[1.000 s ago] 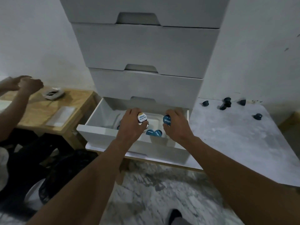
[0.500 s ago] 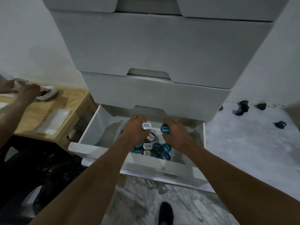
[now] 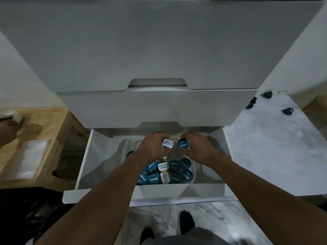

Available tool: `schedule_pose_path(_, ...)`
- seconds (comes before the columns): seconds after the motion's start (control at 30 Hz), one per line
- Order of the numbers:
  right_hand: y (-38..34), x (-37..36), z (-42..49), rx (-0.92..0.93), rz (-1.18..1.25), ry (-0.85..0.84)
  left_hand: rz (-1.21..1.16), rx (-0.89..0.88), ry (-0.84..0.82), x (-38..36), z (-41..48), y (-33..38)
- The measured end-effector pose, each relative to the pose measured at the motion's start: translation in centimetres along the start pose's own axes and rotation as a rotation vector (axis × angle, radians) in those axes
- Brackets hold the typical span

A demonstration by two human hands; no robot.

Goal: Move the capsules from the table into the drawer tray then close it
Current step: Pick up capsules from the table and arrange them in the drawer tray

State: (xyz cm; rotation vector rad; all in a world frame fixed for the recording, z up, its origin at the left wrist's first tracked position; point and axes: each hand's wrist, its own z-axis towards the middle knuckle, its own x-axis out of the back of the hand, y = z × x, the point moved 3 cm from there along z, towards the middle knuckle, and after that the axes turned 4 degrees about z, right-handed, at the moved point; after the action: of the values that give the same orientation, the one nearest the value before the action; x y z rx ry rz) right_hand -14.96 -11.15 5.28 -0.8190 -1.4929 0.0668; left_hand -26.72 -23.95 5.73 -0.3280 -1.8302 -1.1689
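Towering above both hands, a white cabinet (image 3: 159, 50) of flat-fronted drawers fills the wall, and its lowest drawer (image 3: 84, 165) stands open beneath them. Out past the right hand runs a mottled grey table (image 3: 274, 147) with a few loose capsules (image 3: 288, 111), dark and small, near its far edge. Beyond the left hand sits a pale wooden bench (image 3: 44, 124), and veined marble floor (image 3: 221, 221) shows below the forearms. The left hand (image 3: 152, 149) curls its fingers round a white-lidded capsule (image 3: 167, 143), and the right hand (image 3: 201, 149) grips a blue-lidded capsule (image 3: 184, 144). The two lids sit almost side by side over the back of a clear plastic tray (image 3: 194, 174). Under the wrists, that tray holds a heap of capsules (image 3: 164, 172) with round foil tops, mostly blue, a few white and gold.
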Motion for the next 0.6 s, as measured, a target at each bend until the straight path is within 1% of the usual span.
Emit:
schedule_pose_path(0.13,0.2,-0.3,0.0,-0.025,-0.010,-0.034,0.001,-0.052,-0.061,-0.8,0.6,-0.1)
schedule_pose_path(0.3,0.7,-0.9,0.4,-0.030,-0.023,-0.064,-0.022,-0.041,-0.118,-2.2,1.2,-0.4)
schedule_pose_path(0.4,1.2,-1.3,0.9,-0.018,-0.070,-0.094,0.006,-0.047,-0.140,-2.7,1.6,-0.5)
schedule_pose_path(0.6,1.5,-1.8,1.4,-0.003,-0.151,-0.140,0.041,0.021,-0.187,-3.5,2.3,-1.3)
